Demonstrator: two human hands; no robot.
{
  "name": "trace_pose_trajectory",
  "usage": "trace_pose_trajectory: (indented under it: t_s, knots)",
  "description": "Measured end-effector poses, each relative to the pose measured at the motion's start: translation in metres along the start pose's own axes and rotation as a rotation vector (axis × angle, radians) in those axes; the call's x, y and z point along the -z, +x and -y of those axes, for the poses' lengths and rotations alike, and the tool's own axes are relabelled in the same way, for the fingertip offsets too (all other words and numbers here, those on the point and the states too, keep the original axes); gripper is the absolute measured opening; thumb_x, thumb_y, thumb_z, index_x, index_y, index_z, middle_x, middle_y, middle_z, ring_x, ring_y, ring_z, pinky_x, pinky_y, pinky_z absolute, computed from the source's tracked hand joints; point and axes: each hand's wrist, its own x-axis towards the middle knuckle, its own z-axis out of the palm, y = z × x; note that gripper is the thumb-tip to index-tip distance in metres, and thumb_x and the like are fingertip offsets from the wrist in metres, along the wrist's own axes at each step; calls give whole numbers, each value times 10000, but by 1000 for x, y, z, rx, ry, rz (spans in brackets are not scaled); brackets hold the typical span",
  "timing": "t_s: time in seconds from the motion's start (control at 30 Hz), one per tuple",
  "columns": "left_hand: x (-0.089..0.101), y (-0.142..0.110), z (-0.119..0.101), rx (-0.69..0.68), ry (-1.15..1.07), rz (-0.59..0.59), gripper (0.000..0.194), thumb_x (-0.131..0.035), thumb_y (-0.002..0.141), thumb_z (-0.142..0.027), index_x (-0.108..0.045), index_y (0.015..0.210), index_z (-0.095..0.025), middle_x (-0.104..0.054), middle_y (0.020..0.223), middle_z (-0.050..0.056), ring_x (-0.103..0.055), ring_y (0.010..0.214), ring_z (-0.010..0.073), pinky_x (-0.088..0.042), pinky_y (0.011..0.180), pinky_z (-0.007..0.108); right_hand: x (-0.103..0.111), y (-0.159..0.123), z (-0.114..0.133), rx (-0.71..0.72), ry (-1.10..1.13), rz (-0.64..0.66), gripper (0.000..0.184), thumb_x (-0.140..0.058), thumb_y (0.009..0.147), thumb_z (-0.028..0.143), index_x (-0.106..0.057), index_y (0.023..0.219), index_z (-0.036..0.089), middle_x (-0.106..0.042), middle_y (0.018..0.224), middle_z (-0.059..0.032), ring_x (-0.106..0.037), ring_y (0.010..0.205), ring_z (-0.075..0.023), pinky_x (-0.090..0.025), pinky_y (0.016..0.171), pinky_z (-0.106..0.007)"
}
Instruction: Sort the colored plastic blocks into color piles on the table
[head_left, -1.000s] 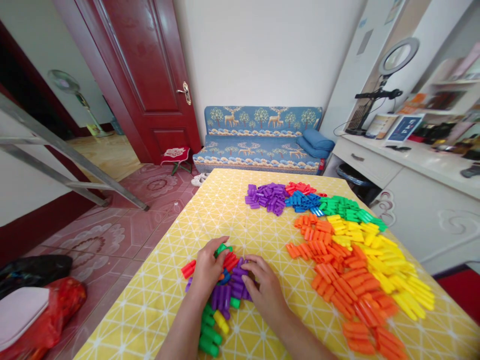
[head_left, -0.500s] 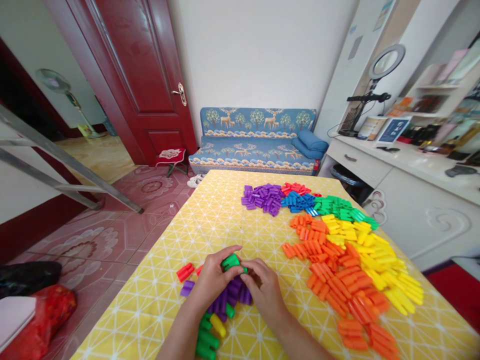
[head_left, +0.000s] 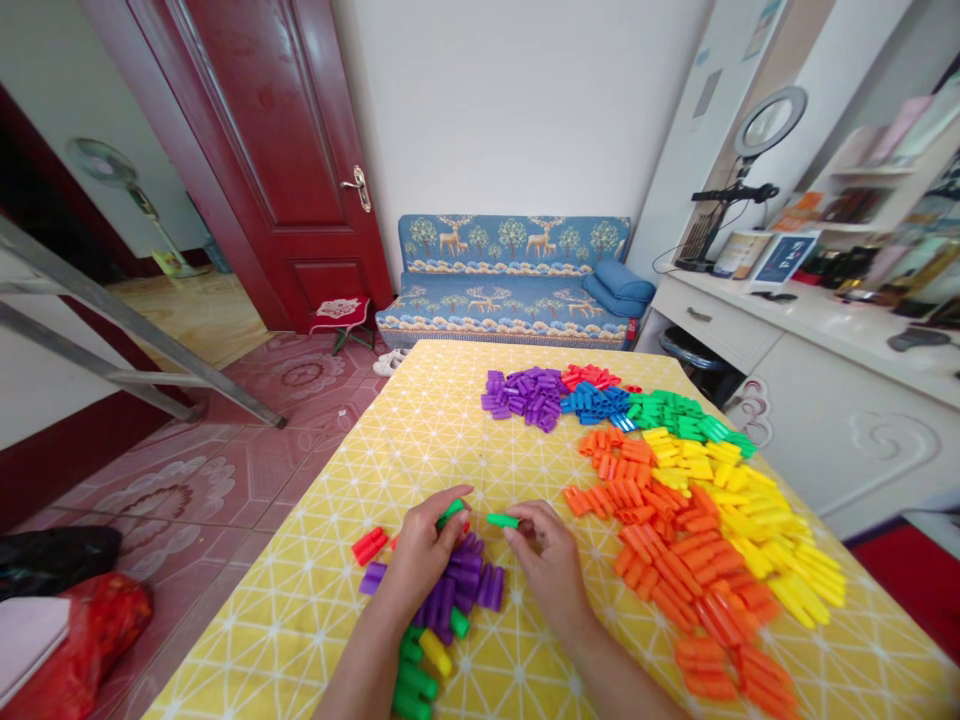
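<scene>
Near edge of the table (head_left: 315,610): mixed pile of joined pegs (head_left: 450,600), mostly purple, sitting between both wrists. Left hand (head_left: 420,555) is pinching a green peg (head_left: 450,512) over that pile. Right hand (head_left: 551,565) is pinching a second green peg (head_left: 502,520) just beside it, the two pegs apart. Right edge: orange pile (head_left: 667,560), yellow pile (head_left: 765,530). Far edge: purple pile (head_left: 525,392).

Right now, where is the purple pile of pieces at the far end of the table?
In the head view the purple pile lies at the far end of the yellow table, left of the red pile and blue pile.
</scene>
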Motion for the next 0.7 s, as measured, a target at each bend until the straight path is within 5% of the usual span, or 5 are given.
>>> trace_pose_trajectory:
  t_s: [0.13,0.27,0.43,0.53,0.7]
  knots:
    - [0,1,3,-3,60,-26,326,-528,885,-292,-657,1165,-188,-713,1075,78,-648,1024,225,-493,932,370,47,39,-8,93,-140,-12,128,-586,812,228,-657,916,206,-639,884,-36,-607,756,-160,-504,693,-284]
    - [0,1,4,-18,73,-23,322,-528,885,-294,-655,1165,-198,-707,1105,73,-641,1055,226,-494,939,371,127,109,-26,152,-389,-152,150,-590,784,265,-678,888,202,-655,869,-36,-606,736,-162,-495,746,-310]
    - [0,1,2,-22,93,-4,314,-523,883,-280,-653,1157,-197,-725,1031,65,-667,982,215,-517,892,352,216,184,-69,-225,-555,-433,221,-626,683,204,-698,883,143,-689,740,-60,-625,647,-185,-499,680,-325]
    - [-1,2,1,-21,95,-7,310,-514,882,-273,-655,1148,-195,-730,998,62,-673,955,210,-521,879,346,239,201,-89,-334,-612,-498,212,-662,615,158,-714,817,118,-696,695,-90,-642,668,-231,-504,688,-367]
    - [-2,1,1,-42,100,-22,354,-517,851,-220,-640,1181,-197,-724,1029,63,-670,968,209,-524,872,342,239,202,-100,-307,-612,-431,292,-666,616,149,-722,899,101,-727,768,-109,-681,775,-266,-510,760,-376]
